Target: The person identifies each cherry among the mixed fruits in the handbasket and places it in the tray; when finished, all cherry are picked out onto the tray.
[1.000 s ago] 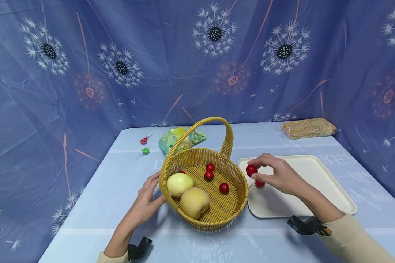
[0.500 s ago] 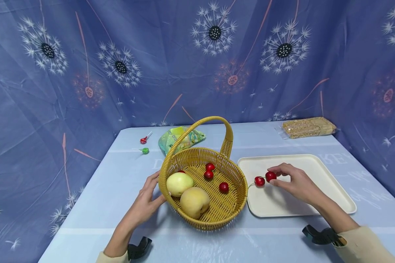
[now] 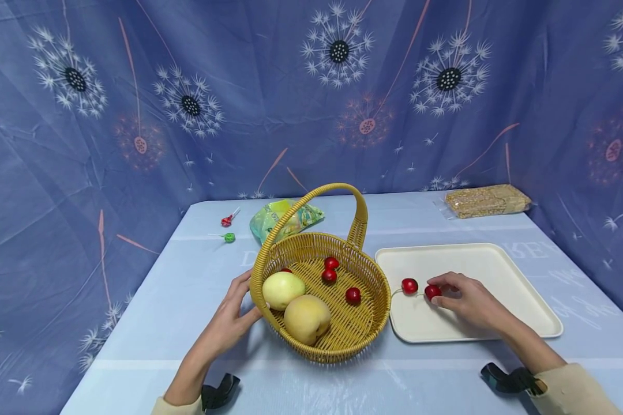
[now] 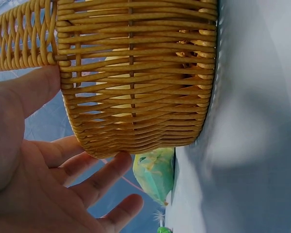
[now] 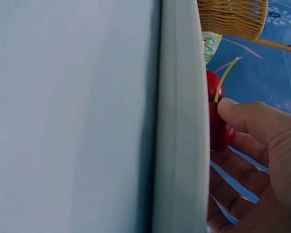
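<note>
Now right hand point(image 3: 469, 300) fingertips pinch cherry point(image 3: 432, 291) on cream tray point(image 3: 498, 271), centre-right; left hand point(image 3: 228, 320) fingers relaxed against wicker basket point(image 3: 366, 340).

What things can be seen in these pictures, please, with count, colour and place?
woven wicker basket: 1, yellow, table centre
round fruits: 2, pale yellow, in basket front
small cherries in basket: about 4, red, basket floor
small cherries on tray: 2, red, tray's left part
flat plastic tray: 1, cream, right of basket
snack bag: 1, green, behind basket
lollipops: 2, red and green, far left
clear-wrapped packet: 1, tan, far right
left hand: touches basket side
right hand: pinches one tray cherry
</note>
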A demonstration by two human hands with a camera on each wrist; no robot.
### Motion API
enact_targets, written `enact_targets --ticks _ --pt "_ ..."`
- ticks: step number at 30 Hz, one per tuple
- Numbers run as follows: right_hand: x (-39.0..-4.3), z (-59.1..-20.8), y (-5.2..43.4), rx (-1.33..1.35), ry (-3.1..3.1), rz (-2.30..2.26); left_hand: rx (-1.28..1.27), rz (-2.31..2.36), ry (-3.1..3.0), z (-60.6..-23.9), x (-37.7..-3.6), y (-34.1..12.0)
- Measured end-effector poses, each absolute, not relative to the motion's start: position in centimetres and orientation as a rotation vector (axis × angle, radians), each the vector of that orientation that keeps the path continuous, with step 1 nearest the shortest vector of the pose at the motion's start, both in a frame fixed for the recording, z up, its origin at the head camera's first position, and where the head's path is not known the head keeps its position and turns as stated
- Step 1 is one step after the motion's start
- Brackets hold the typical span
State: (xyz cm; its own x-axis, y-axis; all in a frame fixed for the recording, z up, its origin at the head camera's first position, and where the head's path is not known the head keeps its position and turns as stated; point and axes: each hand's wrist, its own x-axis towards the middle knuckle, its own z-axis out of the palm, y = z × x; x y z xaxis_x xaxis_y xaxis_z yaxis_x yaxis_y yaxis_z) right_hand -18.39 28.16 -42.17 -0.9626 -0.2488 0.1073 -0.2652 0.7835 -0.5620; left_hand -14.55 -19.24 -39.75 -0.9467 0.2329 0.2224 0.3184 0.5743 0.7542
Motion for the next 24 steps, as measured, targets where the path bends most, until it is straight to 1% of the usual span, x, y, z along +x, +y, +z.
enact_targets --ticks 8,15,24 --pt "-18.4 -42.4 28.4 0.429 -2.978 0.920 -0.460 -1.352 -2.707 -39.7 -14.6 -19.2" --pt "-18.4 -41.7 28.6 0.481 -2.920 0.871 -0.458 -1.365 -2.700 -39.7 -14.7 -19.3" --pt "-18.7 -39.5 26.0 0.639 -2.751 0.750 -0.464 -1.371 -2.695 -39.8 -14.7 -19.3"
